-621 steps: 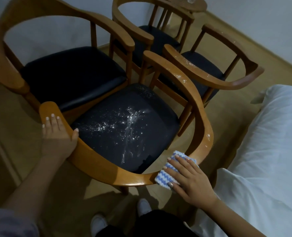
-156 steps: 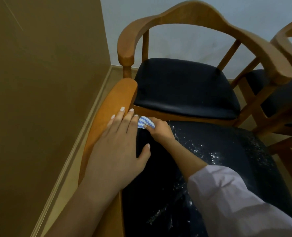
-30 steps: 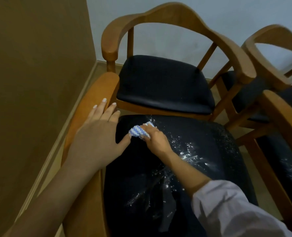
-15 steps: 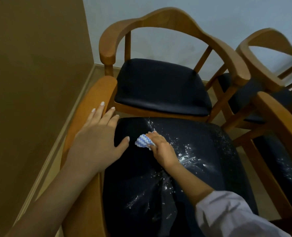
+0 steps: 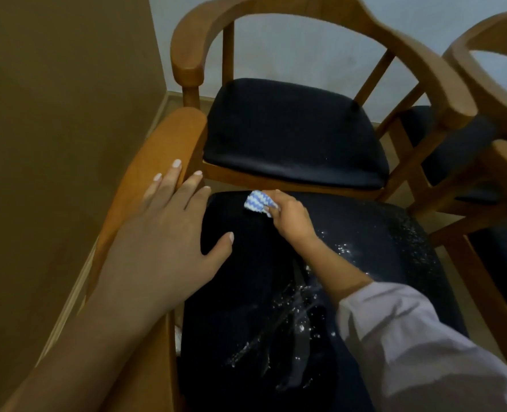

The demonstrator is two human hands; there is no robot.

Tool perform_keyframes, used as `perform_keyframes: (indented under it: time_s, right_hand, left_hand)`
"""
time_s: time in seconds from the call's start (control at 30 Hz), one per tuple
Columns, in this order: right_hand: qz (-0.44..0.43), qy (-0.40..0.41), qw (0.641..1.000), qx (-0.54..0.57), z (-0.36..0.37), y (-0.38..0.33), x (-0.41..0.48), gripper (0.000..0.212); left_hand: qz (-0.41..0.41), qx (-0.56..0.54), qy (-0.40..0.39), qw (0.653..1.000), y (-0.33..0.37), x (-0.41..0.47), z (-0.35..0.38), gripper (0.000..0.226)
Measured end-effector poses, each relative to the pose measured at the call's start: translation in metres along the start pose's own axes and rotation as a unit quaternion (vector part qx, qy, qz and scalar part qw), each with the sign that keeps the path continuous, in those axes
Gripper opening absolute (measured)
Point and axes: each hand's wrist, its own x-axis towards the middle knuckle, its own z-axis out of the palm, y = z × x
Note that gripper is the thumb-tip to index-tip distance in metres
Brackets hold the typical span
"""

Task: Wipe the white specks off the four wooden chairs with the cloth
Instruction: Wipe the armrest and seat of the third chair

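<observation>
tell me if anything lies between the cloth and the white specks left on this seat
Nothing visible does: the cloth in the right hand rests on the same seat as the specks, with only bare seat between.

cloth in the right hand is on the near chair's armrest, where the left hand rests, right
No: the head view shows the cloth in the right hand on that chair's dark seat. The left hand does rest on the armrest.

The single head-worn camera looks forward and steeply down, close above the nearest chair (image 5: 163,150).
</observation>
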Motion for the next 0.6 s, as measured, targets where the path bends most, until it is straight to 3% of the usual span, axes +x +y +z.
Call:
perform_keyframes:
  time_s: [0.23, 0.4, 0.6]
  right_hand:
    - [0.096, -0.038, 0.994, -0.033, 0.003, 0.001, 0.056, 0.032]
    - [0.119, -0.074, 0.984, -0.111, 0.004, 0.003, 0.081, 0.032]
    - [0.122, -0.102, 0.984, -0.086, -0.003, 0.003, 0.079, 0.037]
  left_hand:
    - [-0.002, -0.003, 0.008, 1.0, 0.0, 0.001, 0.001, 0.08]
    - [-0.002, -0.006, 0.005, 1.0, 0.0, 0.002, 0.002, 0.082]
    - [0.0, 0.004, 0.014, 1.0, 0.0, 0.0, 0.002, 0.077]
